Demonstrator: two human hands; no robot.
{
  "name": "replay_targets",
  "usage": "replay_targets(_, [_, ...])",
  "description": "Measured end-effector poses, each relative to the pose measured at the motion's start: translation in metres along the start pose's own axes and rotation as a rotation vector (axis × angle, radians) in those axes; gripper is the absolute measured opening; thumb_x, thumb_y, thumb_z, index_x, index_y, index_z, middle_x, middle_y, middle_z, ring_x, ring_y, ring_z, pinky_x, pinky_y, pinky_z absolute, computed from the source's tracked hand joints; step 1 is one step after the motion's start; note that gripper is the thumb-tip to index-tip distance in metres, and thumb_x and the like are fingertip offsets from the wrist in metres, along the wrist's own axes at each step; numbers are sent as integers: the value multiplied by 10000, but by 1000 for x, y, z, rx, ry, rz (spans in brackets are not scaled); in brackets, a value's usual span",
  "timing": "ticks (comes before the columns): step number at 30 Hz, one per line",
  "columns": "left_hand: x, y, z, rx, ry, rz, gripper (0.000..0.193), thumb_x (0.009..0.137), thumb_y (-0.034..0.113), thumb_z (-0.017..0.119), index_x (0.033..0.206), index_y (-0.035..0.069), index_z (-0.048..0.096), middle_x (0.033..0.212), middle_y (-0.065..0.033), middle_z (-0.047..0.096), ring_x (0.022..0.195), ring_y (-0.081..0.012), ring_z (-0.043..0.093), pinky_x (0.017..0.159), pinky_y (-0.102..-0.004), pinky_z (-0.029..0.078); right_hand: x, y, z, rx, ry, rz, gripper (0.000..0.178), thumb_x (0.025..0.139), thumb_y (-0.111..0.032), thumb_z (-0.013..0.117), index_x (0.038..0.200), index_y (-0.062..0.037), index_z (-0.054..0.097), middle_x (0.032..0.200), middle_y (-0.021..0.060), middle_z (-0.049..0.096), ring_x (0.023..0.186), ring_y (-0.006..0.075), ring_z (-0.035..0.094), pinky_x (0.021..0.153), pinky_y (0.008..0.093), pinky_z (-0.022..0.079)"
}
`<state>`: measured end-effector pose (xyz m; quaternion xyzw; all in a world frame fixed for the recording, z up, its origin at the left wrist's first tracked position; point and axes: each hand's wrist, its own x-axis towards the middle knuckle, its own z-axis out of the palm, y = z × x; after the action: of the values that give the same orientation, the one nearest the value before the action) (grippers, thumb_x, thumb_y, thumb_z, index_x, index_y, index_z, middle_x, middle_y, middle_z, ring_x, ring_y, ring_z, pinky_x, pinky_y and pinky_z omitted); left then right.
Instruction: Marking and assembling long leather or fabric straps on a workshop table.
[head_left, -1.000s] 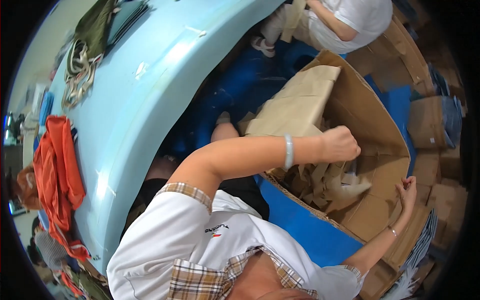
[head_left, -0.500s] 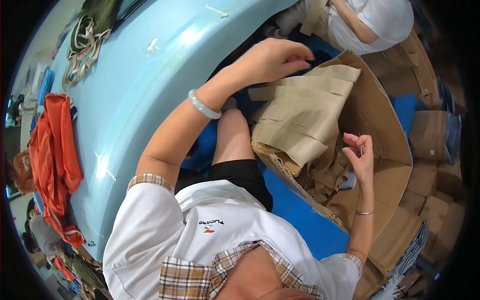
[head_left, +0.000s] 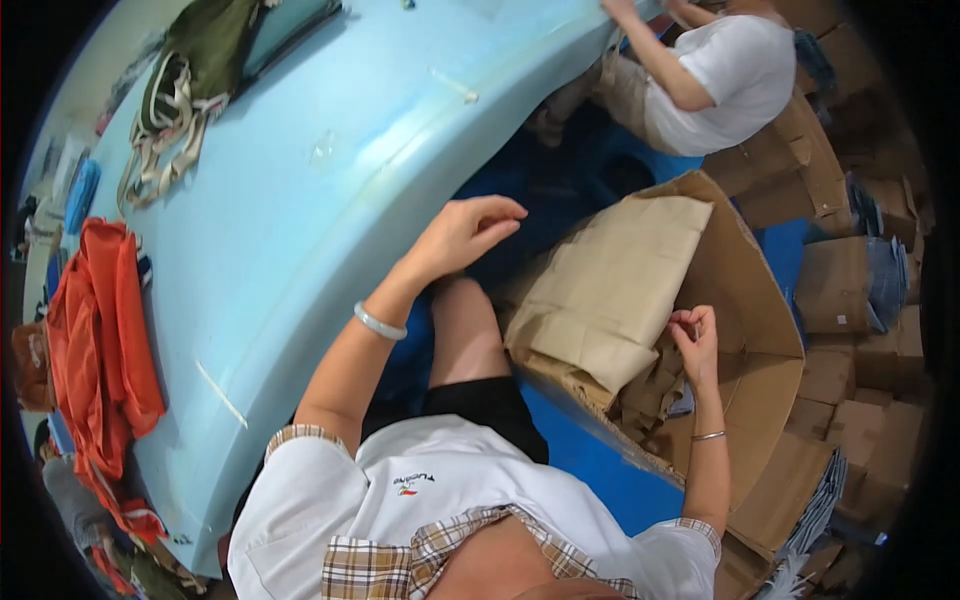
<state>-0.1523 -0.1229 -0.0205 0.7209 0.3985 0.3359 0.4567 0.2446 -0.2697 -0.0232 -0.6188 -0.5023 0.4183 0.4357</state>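
My left hand (head_left: pixel 472 232), a pale bangle on its wrist, hovers above my bare knee beside the blue table. Its fingers are stretched out, the thumb stands apart, and nothing shows between them. A stack of tan sheets (head_left: pixel 610 280), cloth or paper, lies across the near left side of a large open cardboard box (head_left: pixel 752 285). My right hand (head_left: pixel 697 340) is inside the box area by the right edge of these sheets, its fingers pinched together; what they grip is too small to make out. Crumpled tan scraps (head_left: pixel 645 395) lie below it in the box.
A long light-blue table (head_left: pixel 290 210) curves along my left, bearing an orange garment (head_left: pixel 100 340) and a dark green bag (head_left: pixel 205 60) with pale straps. Another person (head_left: pixel 715 85) in white works at the far right. Stacked cartons (head_left: pixel 850 370) line the right side.
My left hand has come back from above the box's far side toward my knee. The top tan sheet now looks flatter, without the layered strips. The view has shifted somewhat.
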Motion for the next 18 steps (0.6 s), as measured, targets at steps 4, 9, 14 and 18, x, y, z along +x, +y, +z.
replay_targets(4, [10,8,2,-65,-5,20,214,926,162,624,1088,28,667,954,-103,710,849,-177,683,758,-305,540,-6,9,-9,-8,-31,18,288,827,105,555,956,-89,387,882,47,556,840,106,531,785,239,444])
replay_targets(9, [8,4,5,-82,-36,23,214,932,157,618,1098,28,658,954,-98,709,835,-166,676,753,-298,535,-17,17,-12,-22,-21,7,287,826,91,576,943,-86,383,876,46,564,832,102,537,777,243,448])
replay_targets(14, [-4,-1,16,-16,-92,-11,225,928,170,624,1109,41,662,961,-102,708,858,-183,677,768,-300,532,-19,6,-22,-197,142,-79,261,852,12,656,907,-65,413,825,41,611,791,93,563,737,245,465])
replay_targets(18, [-19,-6,12,-37,-55,-21,219,925,161,627,1102,36,666,968,-104,713,869,-189,683,769,-306,535,-18,-45,-5,-304,173,-192,225,891,1,636,898,-57,419,924,77,652,836,100,563,766,254,476])
